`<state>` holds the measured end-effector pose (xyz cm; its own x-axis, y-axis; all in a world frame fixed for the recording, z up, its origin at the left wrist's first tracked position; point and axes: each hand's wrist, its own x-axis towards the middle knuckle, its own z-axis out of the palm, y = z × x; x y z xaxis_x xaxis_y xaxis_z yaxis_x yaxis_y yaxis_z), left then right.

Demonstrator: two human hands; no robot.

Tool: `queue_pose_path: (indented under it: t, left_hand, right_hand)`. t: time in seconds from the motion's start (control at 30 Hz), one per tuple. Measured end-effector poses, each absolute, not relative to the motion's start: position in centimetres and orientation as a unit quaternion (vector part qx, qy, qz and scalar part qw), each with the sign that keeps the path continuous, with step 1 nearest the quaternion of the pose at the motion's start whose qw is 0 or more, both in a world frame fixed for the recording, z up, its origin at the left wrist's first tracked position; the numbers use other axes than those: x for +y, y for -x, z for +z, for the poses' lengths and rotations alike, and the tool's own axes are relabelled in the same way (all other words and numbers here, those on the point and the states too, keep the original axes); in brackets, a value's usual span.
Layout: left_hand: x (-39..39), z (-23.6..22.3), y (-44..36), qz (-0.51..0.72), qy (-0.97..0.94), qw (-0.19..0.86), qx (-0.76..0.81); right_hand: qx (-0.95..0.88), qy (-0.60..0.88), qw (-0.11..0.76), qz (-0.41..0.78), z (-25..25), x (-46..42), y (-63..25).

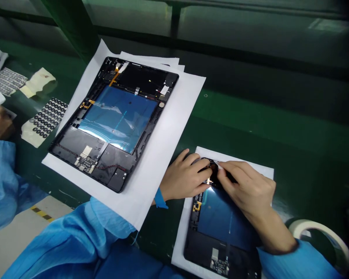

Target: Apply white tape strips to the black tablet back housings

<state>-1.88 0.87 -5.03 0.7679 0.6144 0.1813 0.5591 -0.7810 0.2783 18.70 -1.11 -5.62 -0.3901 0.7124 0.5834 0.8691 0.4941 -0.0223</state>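
Note:
An opened tablet (212,240) lies on white paper at the lower right, its blue-filmed battery (215,217) and small circuit board exposed. My left hand (186,176) rests at its upper left corner, fingers bent and apart, touching the top edge. Over the same upper end, my right hand (247,186) is closed in a pinch between thumb and forefinger. A small white piece (219,166) shows at those fingertips; its kind is unclear. My right hand and forearm cover part of the tablet's right side.
A second opened tablet (119,120) lies on white paper (174,112) to the left, overlapping my left sleeve. Sheets of round black stickers (48,120) lie beyond it. A tape roll (322,228) stands at right. Another person's hand (0,123) is at the left edge.

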Motion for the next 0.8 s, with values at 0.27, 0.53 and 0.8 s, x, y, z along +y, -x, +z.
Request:
queue_pose_path:
  t: [0.27, 0.53, 0.8]
  left_hand:
    - [0.75, -5.0, 1.75, 0.122, -0.931, 0.116, 0.322]
    - [0.76, -5.07, 1.76, 0.129, -0.931, 0.117, 0.32]
    - [0.78, -4.9, 1.77, 0.126, -0.933, 0.112, 0.319]
  right_hand:
    - [-0.832, 0.474, 0.229, -0.172, -5.81, -0.99, -18.68]
    - [-0.831, 0.476, 0.216, -0.188, -5.7, -0.98, -18.6]
    - [-0.839, 0.471, 0.199, -0.187, -5.77, -0.88, -18.46]
